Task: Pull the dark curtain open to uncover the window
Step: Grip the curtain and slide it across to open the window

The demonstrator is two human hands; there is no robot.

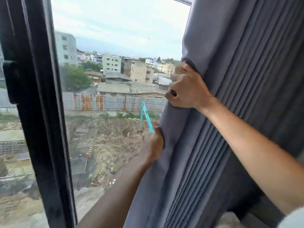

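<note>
The dark grey curtain (238, 96) hangs bunched in many folds over the right half of the view. Its leading edge runs from top centre down to the bottom middle. My right hand (185, 89) grips that edge at mid height, fingers closed around the fabric. Lower down, my left hand (153, 145) holds the same edge, fingers tucked behind it. The window glass (115, 63) to the left of the curtain is uncovered and shows buildings and a construction site.
A thick black window frame post (41, 112) stands at the left with a dark latch (11, 81) on it. A pale sleeve (291, 218) shows at the bottom right corner.
</note>
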